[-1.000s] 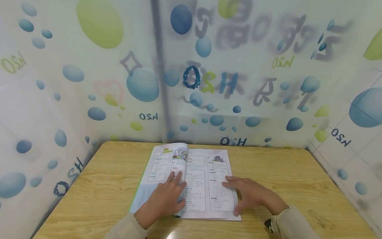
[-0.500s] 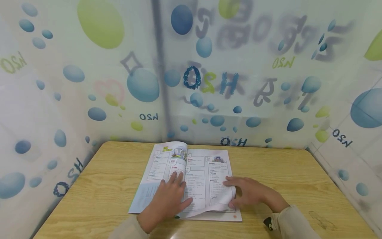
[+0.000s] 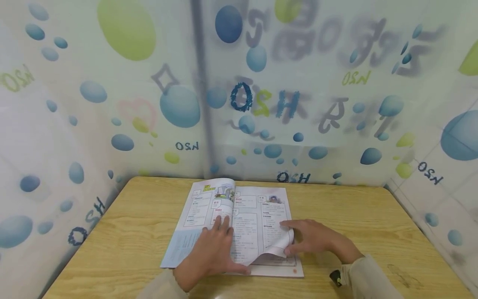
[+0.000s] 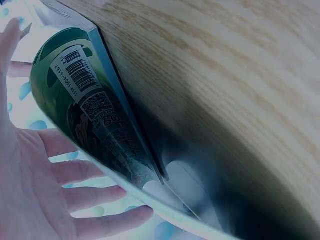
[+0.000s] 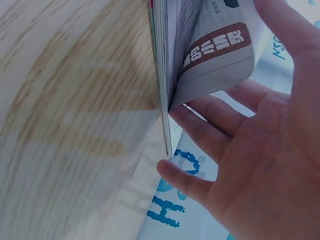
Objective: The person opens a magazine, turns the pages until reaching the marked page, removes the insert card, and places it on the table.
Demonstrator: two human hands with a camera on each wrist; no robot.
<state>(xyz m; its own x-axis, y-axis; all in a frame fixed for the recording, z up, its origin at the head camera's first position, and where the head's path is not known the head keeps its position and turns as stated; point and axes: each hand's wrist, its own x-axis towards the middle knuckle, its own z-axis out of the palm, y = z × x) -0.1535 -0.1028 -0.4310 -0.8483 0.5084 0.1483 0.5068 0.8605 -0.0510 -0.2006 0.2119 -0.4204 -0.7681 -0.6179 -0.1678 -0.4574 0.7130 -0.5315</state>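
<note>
An open magazine (image 3: 244,201) with printed pages lies on the wooden table. My left hand (image 3: 210,249) rests on it beside the spine, fingers stretched out and thumb along the lower edge. The left wrist view shows the green back cover (image 4: 75,95) with a barcode, bowed up next to the straight fingers (image 4: 90,197). At the right side, my right hand (image 3: 315,238) pinches the lower outer corner of a page (image 3: 278,247), which curls up off the sheets below. From the right wrist, the curled page (image 5: 215,75) shows a brown label, with fingers (image 5: 205,135) behind it.
The wooden table (image 3: 354,211) spreads out on both sides of the magazine. Walls (image 3: 239,137) with blue and green droplet shapes and lettering stand behind the table and along its sides. A dark item (image 3: 336,277) sits at the right sleeve cuff.
The page's lower right corner has lifted and curled inward under the right hand, uncovering the sheet below. My left hand has shifted slightly, its thumb spreading right along the lower edge.
</note>
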